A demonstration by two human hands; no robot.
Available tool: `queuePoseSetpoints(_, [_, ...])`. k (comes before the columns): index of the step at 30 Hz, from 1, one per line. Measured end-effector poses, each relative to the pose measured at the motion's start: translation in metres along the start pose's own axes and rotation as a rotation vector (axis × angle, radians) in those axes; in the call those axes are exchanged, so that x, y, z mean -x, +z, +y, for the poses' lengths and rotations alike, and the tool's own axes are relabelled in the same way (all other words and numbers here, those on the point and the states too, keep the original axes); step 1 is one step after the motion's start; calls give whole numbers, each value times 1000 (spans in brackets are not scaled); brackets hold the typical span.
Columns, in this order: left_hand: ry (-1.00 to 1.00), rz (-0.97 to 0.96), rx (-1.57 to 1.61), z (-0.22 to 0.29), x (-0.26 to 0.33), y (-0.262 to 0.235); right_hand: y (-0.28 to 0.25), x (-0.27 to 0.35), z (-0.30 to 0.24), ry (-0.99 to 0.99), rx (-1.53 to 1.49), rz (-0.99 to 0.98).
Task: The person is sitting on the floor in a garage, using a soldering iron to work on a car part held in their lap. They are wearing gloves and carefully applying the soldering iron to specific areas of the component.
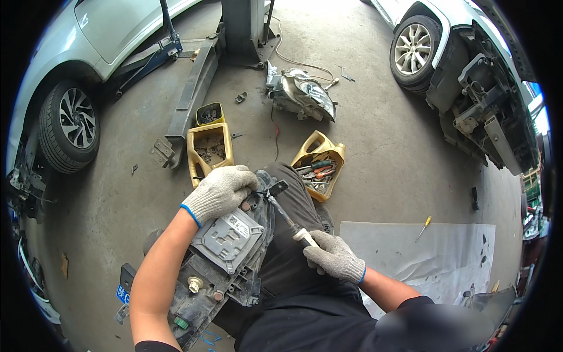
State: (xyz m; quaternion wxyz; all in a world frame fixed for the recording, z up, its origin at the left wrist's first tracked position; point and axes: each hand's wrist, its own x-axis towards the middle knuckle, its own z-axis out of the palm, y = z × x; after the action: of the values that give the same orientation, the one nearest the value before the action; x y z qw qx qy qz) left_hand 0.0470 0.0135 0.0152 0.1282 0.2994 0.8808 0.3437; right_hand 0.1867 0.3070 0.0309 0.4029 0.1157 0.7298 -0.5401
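A dirty headlight housing (196, 267) lies across my lap, its back side up. Bolted to it is a grey square control module (229, 240). My left hand (226, 189), in a knitted work glove, is closed at the housing's far end; a thin dark piece shows by the fingertips, too small to name. In my gloved right hand (335, 258) is a soldering iron (302, 234) with a pale handle and metal shaft. Its tip points at a black plastic tab (277, 188) at the housing's far corner, close to my left fingertips; contact is unclear.
Cut-open yellow jugs, one with small hardware (191, 149) and one with hand tools (335, 176), stand ahead. Another headlight (302, 97) lies beyond. A white sheet (381, 246) with a yellow-handled screwdriver (427, 223) is right. A lift arm (193, 88) and cars flank the floor.
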Motion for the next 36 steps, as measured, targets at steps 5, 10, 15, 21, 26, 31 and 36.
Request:
queuePoseSetpoints(5, [15,-3,-12,0,0,-1,0,1,-4,0,10,-4])
queuePoseSetpoints(10, [12,-5,-1,2,-1,-2,-1,0,0,-10,8,-6])
queuePoseSetpoints(15, [10,-2,-1,2,0,-2,-1,1,-3,-6,22,-9])
queuePoseSetpoints(21, [18,5,-8,2,0,-1,-1,0,0,-16,15,-8])
queuePoseSetpoints(26, [4,-3,-4,4,-1,-2,-1,0,2,-23,17,-5])
queuePoseSetpoints(31, [3,-3,4,4,0,-2,0,1,-1,-8,9,-2])
queuePoseSetpoints(36, [1,1,3,3,0,-2,0,-1,2,-22,-13,-7])
